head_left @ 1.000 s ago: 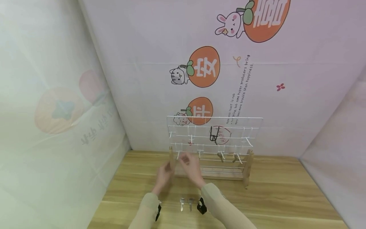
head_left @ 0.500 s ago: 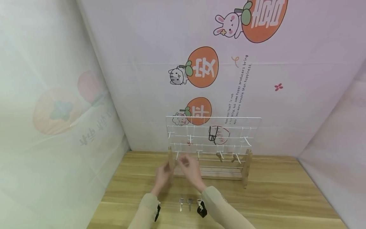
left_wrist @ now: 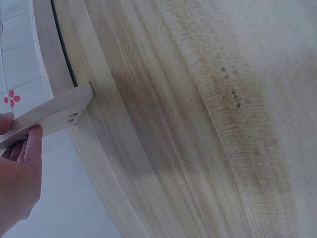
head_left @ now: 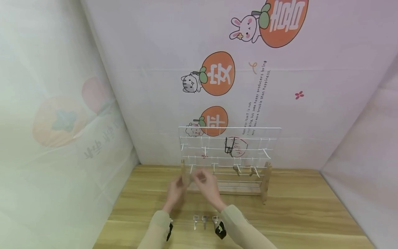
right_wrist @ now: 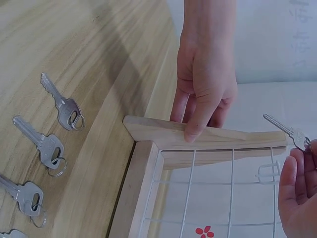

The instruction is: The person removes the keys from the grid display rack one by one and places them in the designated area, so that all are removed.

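Observation:
My left hand (head_left: 174, 192) grips the wooden side post (right_wrist: 198, 135) of a white wire rack (head_left: 231, 128), thumb on one face and fingers behind. In the left wrist view that hand (left_wrist: 20, 178) holds the same post (left_wrist: 59, 109). My right hand (head_left: 207, 186) is in front of the rack's lower left, near a white hook (head_left: 192, 168). It pinches a silver key (right_wrist: 290, 130) by the ring end, blade pointing away from the fingers. The right wrist view cuts off part of this hand (right_wrist: 299, 198).
Several silver keys with rings, such as this key (right_wrist: 67, 106) and another key (right_wrist: 44, 148), lie in a row on the wooden table (head_left: 298, 207). Two keys, the left key (head_left: 237, 171) and right key (head_left: 252, 171), hang on rack hooks. A printed cloth (head_left: 155, 103) stands behind.
The head view has shifted slightly, so the scene sits a little further left. My left hand stays on the post; the right hand has barely moved, slightly lower against the rack.

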The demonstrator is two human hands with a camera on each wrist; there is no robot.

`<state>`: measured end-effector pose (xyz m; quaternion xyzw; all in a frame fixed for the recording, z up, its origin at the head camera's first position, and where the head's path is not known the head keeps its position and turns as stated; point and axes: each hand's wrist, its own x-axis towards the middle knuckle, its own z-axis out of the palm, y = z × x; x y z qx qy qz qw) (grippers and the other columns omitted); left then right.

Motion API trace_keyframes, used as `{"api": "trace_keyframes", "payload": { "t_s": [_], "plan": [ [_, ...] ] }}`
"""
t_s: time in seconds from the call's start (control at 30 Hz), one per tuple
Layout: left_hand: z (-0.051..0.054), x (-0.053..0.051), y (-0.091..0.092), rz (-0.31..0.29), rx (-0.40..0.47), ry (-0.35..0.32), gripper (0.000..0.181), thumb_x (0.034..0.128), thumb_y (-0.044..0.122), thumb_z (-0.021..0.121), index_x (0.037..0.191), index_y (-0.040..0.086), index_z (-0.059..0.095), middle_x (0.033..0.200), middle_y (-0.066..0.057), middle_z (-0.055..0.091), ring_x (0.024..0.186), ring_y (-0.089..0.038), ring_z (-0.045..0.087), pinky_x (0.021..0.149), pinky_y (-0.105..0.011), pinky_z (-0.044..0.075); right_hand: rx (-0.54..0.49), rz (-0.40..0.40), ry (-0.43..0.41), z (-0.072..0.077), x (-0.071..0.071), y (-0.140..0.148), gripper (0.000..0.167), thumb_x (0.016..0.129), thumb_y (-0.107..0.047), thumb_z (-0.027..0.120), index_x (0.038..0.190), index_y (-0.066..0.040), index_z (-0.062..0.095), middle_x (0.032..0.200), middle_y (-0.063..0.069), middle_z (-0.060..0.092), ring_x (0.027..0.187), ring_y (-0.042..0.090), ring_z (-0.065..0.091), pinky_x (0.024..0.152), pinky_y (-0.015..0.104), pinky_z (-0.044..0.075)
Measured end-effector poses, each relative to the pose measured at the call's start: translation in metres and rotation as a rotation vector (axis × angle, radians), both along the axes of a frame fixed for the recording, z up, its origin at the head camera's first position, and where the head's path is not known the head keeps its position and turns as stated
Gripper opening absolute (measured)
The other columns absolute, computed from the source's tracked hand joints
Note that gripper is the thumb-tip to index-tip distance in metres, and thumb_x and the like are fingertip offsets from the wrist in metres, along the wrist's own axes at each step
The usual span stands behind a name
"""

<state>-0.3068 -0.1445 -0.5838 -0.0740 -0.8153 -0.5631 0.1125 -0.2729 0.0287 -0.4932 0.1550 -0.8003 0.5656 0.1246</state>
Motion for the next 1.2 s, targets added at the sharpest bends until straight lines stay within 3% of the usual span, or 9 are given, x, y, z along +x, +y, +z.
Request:
{"api": "trace_keyframes", "payload": {
  "t_s": [0.07, 0.1, 0.27, 0.33, 0.53, 0.8, 1.2],
  "plan": [
    [0.002, 0.001, 0.000, -0.001, 0.005, 0.005, 0.040, 0.0898, 0.003, 0.067, 0.128, -0.006, 0.059, 0.120, -0.027, 0.068, 0.110, -0.041, 0.067, 0.097, -0.050, 0.057, 0.002, 0.004, -0.020, 0.000, 0.002, 0.001, 0.010, 0.092, -0.012, 0.067, 0.101, -0.012, 0.068, 0.098, 0.007, 0.074, 0.089, 0.018, 0.068, 0.078, 0.017, 0.058],
    [0.008, 0.005, 0.001, -0.004, 0.009, 0.004, 0.041, 0.0898, 0.002, 0.066, 0.129, -0.008, 0.058, 0.121, -0.029, 0.067, 0.111, -0.043, 0.066, 0.097, -0.052, 0.057, 0.004, 0.007, -0.024, 0.000, 0.003, 0.002, 0.010, 0.092, -0.012, 0.067, 0.102, -0.011, 0.068, 0.099, 0.007, 0.074, 0.089, 0.018, 0.069, 0.078, 0.017, 0.058],
    [0.011, 0.008, 0.002, -0.004, 0.024, -0.013, 0.046, 0.0890, -0.002, 0.065, 0.131, -0.013, 0.053, 0.125, -0.034, 0.063, 0.115, -0.048, 0.062, 0.101, -0.056, 0.053, 0.016, 0.020, -0.050, -0.008, 0.006, 0.008, 0.009, 0.093, -0.012, 0.066, 0.101, -0.011, 0.068, 0.099, 0.011, 0.074, 0.089, 0.019, 0.069, 0.078, 0.016, 0.057],
    [0.006, 0.004, 0.001, 0.002, 0.024, -0.029, 0.047, 0.0888, -0.002, 0.064, 0.133, -0.014, 0.051, 0.127, -0.034, 0.061, 0.118, -0.048, 0.061, 0.103, -0.056, 0.052, 0.012, 0.027, -0.063, -0.013, 0.007, 0.011, 0.009, 0.093, -0.012, 0.066, 0.102, -0.010, 0.068, 0.099, 0.012, 0.074, 0.089, 0.020, 0.068, 0.078, 0.017, 0.058],
    [0.006, 0.002, 0.001, 0.023, 0.014, -0.063, 0.047, 0.0911, 0.000, 0.064, 0.134, -0.014, 0.050, 0.131, -0.034, 0.059, 0.122, -0.047, 0.059, 0.105, -0.055, 0.051, 0.009, 0.012, -0.098, -0.026, 0.012, 0.020, 0.015, 0.092, -0.015, 0.067, 0.104, -0.005, 0.067, 0.098, 0.010, 0.073, 0.090, 0.023, 0.068, 0.078, 0.017, 0.057],
    [0.003, 0.002, 0.002, 0.029, 0.015, -0.057, 0.047, 0.0924, 0.004, 0.065, 0.134, -0.013, 0.051, 0.129, -0.033, 0.061, 0.120, -0.047, 0.061, 0.104, -0.055, 0.052, 0.073, -0.048, -0.088, -0.048, 0.019, 0.036, 0.012, 0.090, -0.011, 0.068, 0.100, -0.004, 0.067, 0.095, 0.008, 0.073, 0.085, 0.014, 0.067, 0.077, 0.016, 0.057],
    [0.005, 0.004, 0.002, 0.017, 0.022, -0.089, 0.050, 0.0937, 0.004, 0.063, 0.138, -0.012, 0.047, 0.135, -0.033, 0.057, 0.125, -0.047, 0.057, 0.107, -0.054, 0.050, 0.031, -0.102, -0.151, -0.074, 0.028, 0.067, 0.007, 0.087, -0.003, 0.069, 0.093, -0.005, 0.067, 0.089, 0.007, 0.072, 0.077, 0.007, 0.062, 0.071, 0.014, 0.056]
  ]
}}
